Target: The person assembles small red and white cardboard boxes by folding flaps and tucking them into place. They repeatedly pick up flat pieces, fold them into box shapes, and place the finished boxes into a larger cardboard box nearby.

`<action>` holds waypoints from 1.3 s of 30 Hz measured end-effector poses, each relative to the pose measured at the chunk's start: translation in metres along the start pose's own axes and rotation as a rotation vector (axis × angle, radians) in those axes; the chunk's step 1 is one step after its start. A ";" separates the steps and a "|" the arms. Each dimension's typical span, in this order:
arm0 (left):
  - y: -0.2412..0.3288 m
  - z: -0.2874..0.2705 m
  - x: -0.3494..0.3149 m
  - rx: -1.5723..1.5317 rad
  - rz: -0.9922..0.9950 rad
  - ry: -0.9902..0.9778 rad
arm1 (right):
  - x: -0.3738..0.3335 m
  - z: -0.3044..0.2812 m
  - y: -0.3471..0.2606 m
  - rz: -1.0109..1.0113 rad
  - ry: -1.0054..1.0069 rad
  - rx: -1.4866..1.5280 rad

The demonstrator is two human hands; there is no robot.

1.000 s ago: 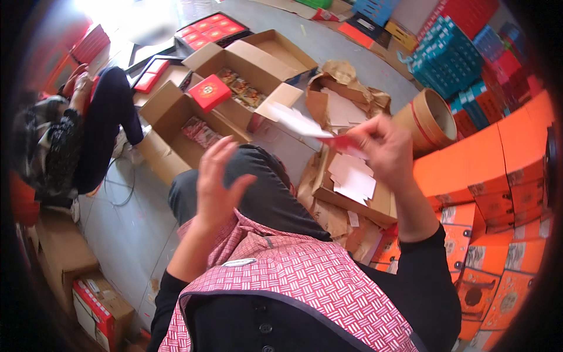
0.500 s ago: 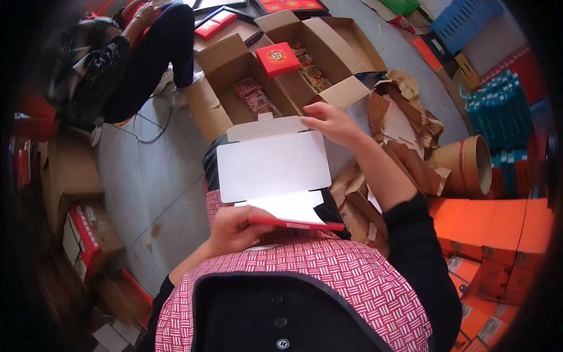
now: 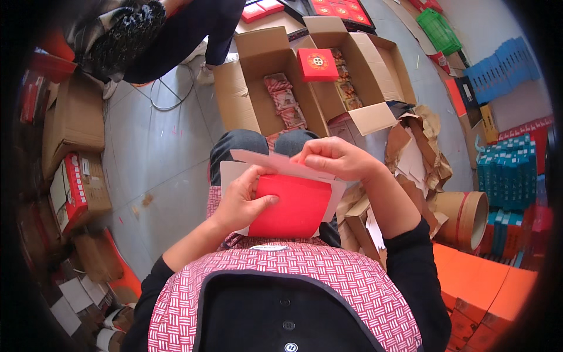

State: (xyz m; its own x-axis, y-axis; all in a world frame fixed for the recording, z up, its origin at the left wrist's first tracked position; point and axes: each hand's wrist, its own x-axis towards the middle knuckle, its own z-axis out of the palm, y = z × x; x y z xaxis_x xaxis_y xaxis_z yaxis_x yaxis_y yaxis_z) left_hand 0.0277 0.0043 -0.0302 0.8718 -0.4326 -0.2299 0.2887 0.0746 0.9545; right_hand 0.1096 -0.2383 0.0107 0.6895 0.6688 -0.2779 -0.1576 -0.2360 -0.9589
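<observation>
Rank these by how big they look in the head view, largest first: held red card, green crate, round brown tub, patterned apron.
1. patterned apron
2. red card
3. round brown tub
4. green crate

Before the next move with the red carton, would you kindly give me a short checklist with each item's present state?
1. Left hand holding the red carton: ok, thumb on its red face.
2. Right hand at the pale upper flap: ok.
3. Firm pinch by the right fingertips: cannot tell.
4. All flaps tucked in: not ok, pale edges stick out around the red face.
5. Carton's inside: cannot tell, hidden from this view.
6. Patterned red box away from both hands: ok.
</observation>
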 end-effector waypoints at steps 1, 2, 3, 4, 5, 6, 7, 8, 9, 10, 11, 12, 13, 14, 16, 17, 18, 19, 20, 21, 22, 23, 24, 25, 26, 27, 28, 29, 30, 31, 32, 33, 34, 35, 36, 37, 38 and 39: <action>-0.001 0.000 0.000 -0.015 0.001 0.000 | 0.001 0.002 -0.006 0.084 -0.043 0.150; -0.002 0.000 0.000 -0.025 -0.001 -0.004 | 0.005 0.003 -0.006 0.111 -0.054 0.107; -0.003 0.000 -0.001 -0.036 -0.003 -0.009 | 0.010 0.003 -0.006 0.138 -0.065 0.064; -0.004 0.000 -0.002 -0.041 -0.013 -0.003 | 0.015 0.005 -0.006 0.164 -0.075 0.022; -0.004 0.000 -0.002 -0.046 -0.016 0.005 | 0.022 0.008 -0.009 0.141 -0.113 -0.070; -0.005 0.000 -0.002 -0.051 -0.020 0.013 | 0.026 0.012 -0.013 0.134 -0.137 -0.092; -0.005 0.000 -0.002 -0.042 -0.028 0.028 | 0.029 0.018 -0.017 0.127 -0.161 -0.115; -0.005 -0.001 -0.001 -0.033 -0.033 0.043 | 0.032 0.022 -0.020 0.118 -0.184 -0.140; -0.005 -0.001 -0.001 -0.025 -0.038 0.058 | 0.035 0.026 -0.021 0.109 -0.200 -0.164; -0.005 -0.001 0.000 -0.036 -0.033 0.065 | 0.036 0.029 -0.023 0.119 -0.198 -0.242; -0.006 -0.001 0.000 -0.051 -0.030 0.072 | 0.035 0.033 -0.027 0.131 -0.197 -0.318; -0.007 -0.001 -0.001 -0.065 -0.027 0.079 | 0.034 0.037 -0.028 0.142 -0.197 -0.395; -0.007 -0.002 -0.001 -0.098 -0.031 0.076 | 0.034 0.037 -0.022 0.075 -0.184 -0.425; -0.008 -0.005 -0.001 -0.134 -0.038 0.067 | 0.032 0.035 -0.017 0.102 -0.166 -0.370; -0.009 -0.009 -0.007 -0.146 -0.056 0.063 | 0.027 0.029 -0.009 0.156 -0.130 -0.261; -0.008 -0.012 -0.011 -0.122 -0.068 0.071 | 0.021 0.024 -0.006 0.137 -0.140 -0.185; -0.007 -0.014 -0.014 -0.098 -0.079 0.080 | 0.016 0.026 -0.003 0.122 -0.119 -0.151; -0.006 -0.014 -0.017 -0.126 -0.075 0.071 | 0.010 0.031 0.001 0.108 -0.098 -0.117; -0.005 -0.014 -0.018 -0.151 -0.090 0.067 | 0.007 0.034 0.004 0.092 -0.078 -0.080; -0.003 -0.014 -0.019 -0.176 -0.105 0.062 | 0.006 0.035 0.005 0.080 -0.100 -0.106; -0.003 -0.014 -0.020 -0.200 -0.119 0.057 | 0.005 0.038 0.004 0.085 -0.087 -0.142; -0.004 -0.014 -0.021 -0.189 -0.097 0.064 | 0.004 0.043 0.000 0.087 -0.072 -0.179; -0.007 -0.013 -0.023 -0.178 -0.075 0.071 | 0.004 0.047 -0.002 0.088 -0.056 -0.216; -0.009 -0.012 -0.024 -0.166 -0.054 0.077 | 0.004 0.050 0.002 0.026 -0.033 -0.281; -0.009 -0.012 -0.025 -0.185 -0.054 0.082 | 0.004 0.051 0.000 0.021 -0.041 -0.326; -0.009 -0.011 -0.025 -0.203 -0.054 0.088 | 0.003 0.051 -0.004 0.017 -0.049 -0.371; -0.009 -0.010 -0.026 -0.222 -0.055 0.093 | 0.003 0.051 -0.007 0.012 -0.056 -0.415; -0.007 -0.010 -0.026 -0.230 -0.057 0.108 | 0.001 0.053 -0.010 0.011 -0.047 -0.398; -0.002 -0.008 -0.027 -0.238 -0.059 0.124 | 0.000 0.056 -0.012 0.011 -0.038 -0.381; 0.002 -0.007 -0.028 -0.246 -0.062 0.139 | -0.001 0.057 -0.013 0.011 -0.029 -0.364; 0.007 -0.005 -0.028 -0.257 -0.112 0.169 | -0.001 0.059 -0.012 0.001 -0.021 -0.371; 0.012 -0.003 -0.026 -0.267 -0.162 0.199 | 0.000 0.061 -0.011 -0.009 -0.013 -0.378; 0.014 -0.003 -0.026 -0.278 -0.212 0.229 | 0.000 0.063 -0.010 -0.020 -0.005 -0.385; 0.013 -0.003 -0.025 -0.320 -0.232 0.213 | 0.000 0.064 -0.011 -0.010 0.003 -0.396; 0.010 -0.004 -0.025 -0.362 -0.252 0.196 | 0.000 0.065 -0.013 -0.001 0.011 -0.406; 0.008 -0.005 -0.024 -0.404 -0.271 0.179 | -0.001 0.067 -0.014 0.009 0.020 -0.417; 0.007 -0.004 -0.024 -0.423 -0.265 0.203 | -0.002 0.069 -0.013 -0.009 0.034 -0.414; 0.005 -0.001 -0.024 -0.441 -0.258 0.227 | -0.003 0.070 -0.010 -0.026 0.049 -0.412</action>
State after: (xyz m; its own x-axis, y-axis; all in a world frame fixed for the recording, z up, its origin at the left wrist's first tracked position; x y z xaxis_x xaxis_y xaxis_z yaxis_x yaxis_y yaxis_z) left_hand 0.0088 0.0161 -0.0197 0.8000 -0.2859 -0.5275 0.6000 0.3819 0.7029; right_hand 0.0593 -0.1884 0.0168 0.7238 0.6464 -0.2415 0.1493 -0.4884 -0.8597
